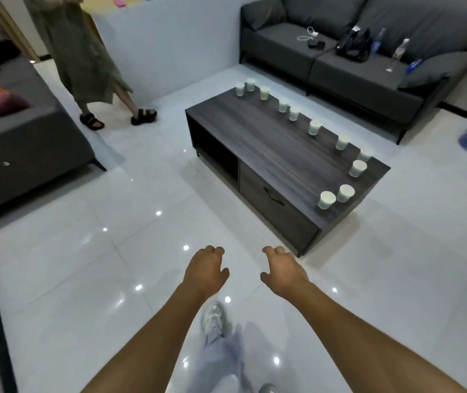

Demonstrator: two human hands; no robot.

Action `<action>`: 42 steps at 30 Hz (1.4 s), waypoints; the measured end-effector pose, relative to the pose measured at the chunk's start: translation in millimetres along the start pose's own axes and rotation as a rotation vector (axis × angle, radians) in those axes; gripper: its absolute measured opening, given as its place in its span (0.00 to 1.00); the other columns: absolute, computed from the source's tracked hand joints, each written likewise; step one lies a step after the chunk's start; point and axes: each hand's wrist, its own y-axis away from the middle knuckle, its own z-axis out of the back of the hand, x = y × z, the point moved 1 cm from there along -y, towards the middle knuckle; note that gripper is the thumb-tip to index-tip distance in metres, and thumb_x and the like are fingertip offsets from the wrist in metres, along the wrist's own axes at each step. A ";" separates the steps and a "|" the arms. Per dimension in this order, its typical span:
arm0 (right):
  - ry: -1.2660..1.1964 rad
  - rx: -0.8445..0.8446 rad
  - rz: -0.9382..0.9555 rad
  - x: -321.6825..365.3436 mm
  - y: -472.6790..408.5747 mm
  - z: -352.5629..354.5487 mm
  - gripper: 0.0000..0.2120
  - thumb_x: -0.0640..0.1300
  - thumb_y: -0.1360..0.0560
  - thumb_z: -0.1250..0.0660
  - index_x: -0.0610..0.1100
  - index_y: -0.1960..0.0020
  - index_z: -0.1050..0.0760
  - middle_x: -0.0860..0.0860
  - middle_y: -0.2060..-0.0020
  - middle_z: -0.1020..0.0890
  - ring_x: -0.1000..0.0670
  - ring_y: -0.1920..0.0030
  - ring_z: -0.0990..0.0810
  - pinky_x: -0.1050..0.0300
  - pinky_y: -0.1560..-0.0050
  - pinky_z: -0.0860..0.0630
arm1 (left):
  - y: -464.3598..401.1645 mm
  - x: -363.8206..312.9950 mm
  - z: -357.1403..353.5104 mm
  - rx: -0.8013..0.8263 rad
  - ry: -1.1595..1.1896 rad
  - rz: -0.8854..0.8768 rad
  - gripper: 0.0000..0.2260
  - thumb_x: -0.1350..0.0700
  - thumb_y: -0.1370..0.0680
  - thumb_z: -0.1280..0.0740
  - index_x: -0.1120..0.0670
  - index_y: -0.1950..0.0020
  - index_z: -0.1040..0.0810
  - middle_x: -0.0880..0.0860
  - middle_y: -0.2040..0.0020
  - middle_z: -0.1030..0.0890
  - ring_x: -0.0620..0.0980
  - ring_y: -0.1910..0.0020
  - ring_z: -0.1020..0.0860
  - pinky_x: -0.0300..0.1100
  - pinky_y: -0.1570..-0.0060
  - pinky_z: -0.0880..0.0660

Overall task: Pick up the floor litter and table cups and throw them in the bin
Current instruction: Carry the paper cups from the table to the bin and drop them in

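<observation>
Reaching: a person's left hand (204, 272) and right hand (283, 275) stretch forward over the white tiled floor (84, 265), short of the near corner of the coffee table (255, 148)
Fingers: on both hands loosely curled and slightly apart, thumbs out to the inside, nothing held in either
Cups: eleven pale paper cups stand upright along the table's far and right edges, from the far-corner cup (239, 89) round to the nearest cup (327, 199), which stands just beside its neighbour (345, 193)
Progress: by the look of it the table stage is not yet begun, with every visible cup standing on the wood
Floor litter: none shows on the tiles in view; whether that part is finished cannot be told
Bin: not in view, so each cup faces a carry out of frame
Next: the nearest cup seems the likely first pick
Surroundings: a dark sofa (283, 43) holding a black bag (354, 45) and bottles, and a bystander in sandals (143, 116) on the far left
</observation>
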 end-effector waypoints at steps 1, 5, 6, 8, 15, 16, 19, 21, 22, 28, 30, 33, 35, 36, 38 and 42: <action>0.007 -0.002 0.010 9.4 -21.9 6.4 0.27 0.46 0.23 0.37 0.47 0.27 0.41 0.47 0.34 0.32 0.43 0.37 0.31 0.50 0.44 0.27 | -19.6 9.2 8.9 -0.001 -0.003 0.010 0.22 0.51 0.21 0.38 0.56 0.29 0.33 0.55 0.36 0.27 0.54 0.38 0.28 0.43 0.40 0.31; 0.004 0.001 0.015 51.5 -105.2 33.7 0.26 0.46 0.23 0.37 0.46 0.27 0.40 0.46 0.34 0.32 0.43 0.36 0.31 0.49 0.42 0.26 | -98.8 47.8 49.8 -0.012 -0.008 0.019 0.22 0.51 0.22 0.38 0.56 0.29 0.33 0.55 0.36 0.27 0.54 0.38 0.28 0.43 0.40 0.31; 0.000 0.010 0.008 62.7 -124.2 40.3 0.26 0.46 0.23 0.37 0.46 0.27 0.40 0.46 0.33 0.32 0.43 0.35 0.31 0.49 0.41 0.27 | -116.8 57.0 61.0 -0.014 -0.007 0.018 0.22 0.51 0.22 0.38 0.56 0.29 0.33 0.55 0.36 0.27 0.54 0.37 0.28 0.43 0.40 0.30; -0.002 0.021 0.004 86.3 -159.6 54.6 0.26 0.46 0.22 0.38 0.46 0.27 0.41 0.46 0.33 0.32 0.44 0.35 0.32 0.49 0.39 0.27 | -148.9 76.8 83.2 -0.014 -0.001 0.021 0.22 0.51 0.21 0.38 0.55 0.29 0.33 0.55 0.36 0.27 0.54 0.37 0.29 0.43 0.39 0.31; 0.007 0.050 0.043 156.7 -265.3 92.3 0.27 0.46 0.22 0.38 0.46 0.26 0.42 0.46 0.33 0.32 0.44 0.35 0.31 0.50 0.41 0.26 | -240.9 140.9 145.5 0.001 0.015 0.078 0.22 0.51 0.21 0.38 0.55 0.29 0.34 0.54 0.35 0.28 0.54 0.36 0.30 0.44 0.39 0.31; 0.017 0.058 0.049 163.2 -281.0 96.3 0.27 0.46 0.22 0.38 0.46 0.26 0.42 0.46 0.33 0.32 0.44 0.35 0.31 0.50 0.41 0.26 | -254.1 148.3 151.7 0.008 0.014 0.087 0.22 0.51 0.21 0.38 0.55 0.29 0.34 0.54 0.35 0.28 0.55 0.36 0.30 0.44 0.39 0.31; 0.033 0.088 0.057 179.7 -328.7 109.0 0.27 0.46 0.23 0.37 0.46 0.26 0.42 0.45 0.33 0.32 0.43 0.35 0.32 0.49 0.41 0.27 | -295.9 167.9 169.8 0.024 0.034 0.116 0.22 0.51 0.22 0.38 0.55 0.29 0.33 0.55 0.35 0.28 0.55 0.36 0.30 0.44 0.40 0.31; 0.044 0.100 0.059 188.2 -364.1 118.9 0.27 0.46 0.23 0.37 0.47 0.26 0.42 0.45 0.33 0.32 0.43 0.35 0.32 0.49 0.41 0.27 | -328.0 178.3 183.3 0.021 0.044 0.121 0.22 0.51 0.22 0.37 0.55 0.29 0.33 0.55 0.36 0.28 0.55 0.36 0.30 0.44 0.41 0.30; 0.048 0.103 0.057 192.8 -382.9 124.8 0.27 0.47 0.23 0.37 0.47 0.26 0.42 0.45 0.33 0.32 0.43 0.35 0.32 0.48 0.41 0.27 | -345.1 183.1 191.1 0.019 0.048 0.120 0.22 0.51 0.22 0.37 0.55 0.29 0.32 0.55 0.36 0.27 0.55 0.37 0.29 0.44 0.41 0.30; 0.056 0.101 0.081 227.9 -512.6 175.2 0.27 0.47 0.23 0.37 0.47 0.26 0.42 0.45 0.33 0.33 0.43 0.35 0.32 0.49 0.43 0.27 | -462.1 210.7 250.6 0.004 0.058 0.142 0.22 0.51 0.21 0.37 0.56 0.29 0.33 0.56 0.37 0.27 0.56 0.37 0.30 0.45 0.40 0.30; 0.057 0.108 0.082 242.4 -552.6 195.2 0.26 0.46 0.22 0.38 0.47 0.27 0.41 0.45 0.33 0.33 0.43 0.35 0.32 0.49 0.46 0.26 | -495.7 219.8 272.5 0.003 0.068 0.159 0.22 0.51 0.21 0.37 0.56 0.29 0.33 0.56 0.37 0.27 0.55 0.37 0.30 0.45 0.40 0.30; 0.066 0.103 0.108 265.3 -606.0 223.8 0.24 0.46 0.22 0.38 0.46 0.29 0.40 0.46 0.35 0.32 0.44 0.38 0.31 0.51 0.49 0.27 | -542.2 236.6 300.9 -0.007 0.077 0.171 0.22 0.51 0.21 0.38 0.56 0.29 0.33 0.56 0.37 0.27 0.55 0.37 0.30 0.44 0.40 0.30; 0.056 0.112 0.115 280.0 -636.4 238.5 0.23 0.46 0.22 0.38 0.45 0.29 0.39 0.46 0.36 0.31 0.44 0.39 0.30 0.51 0.48 0.27 | -569.1 249.9 317.4 -0.003 0.093 0.183 0.22 0.51 0.21 0.38 0.56 0.29 0.33 0.56 0.37 0.27 0.55 0.37 0.30 0.44 0.41 0.30; 0.056 0.117 0.120 286.9 -651.2 244.0 0.24 0.46 0.22 0.38 0.45 0.28 0.39 0.46 0.36 0.32 0.44 0.39 0.30 0.51 0.47 0.26 | -582.1 256.9 324.9 0.001 0.093 0.189 0.22 0.51 0.21 0.38 0.56 0.29 0.33 0.55 0.36 0.27 0.55 0.37 0.30 0.44 0.41 0.30; 0.062 0.124 0.122 301.5 -684.4 253.7 0.26 0.47 0.22 0.38 0.45 0.27 0.41 0.46 0.34 0.32 0.44 0.38 0.30 0.50 0.45 0.26 | -612.2 273.6 340.5 0.000 0.098 0.197 0.22 0.51 0.21 0.37 0.55 0.29 0.33 0.55 0.36 0.28 0.55 0.37 0.29 0.43 0.41 0.31; 0.068 0.142 0.107 338.9 -760.9 268.9 0.28 0.48 0.22 0.38 0.46 0.25 0.43 0.46 0.32 0.33 0.44 0.36 0.31 0.49 0.43 0.26 | -680.6 313.8 376.1 0.015 0.112 0.184 0.22 0.51 0.22 0.37 0.55 0.29 0.33 0.55 0.37 0.27 0.55 0.38 0.29 0.43 0.42 0.31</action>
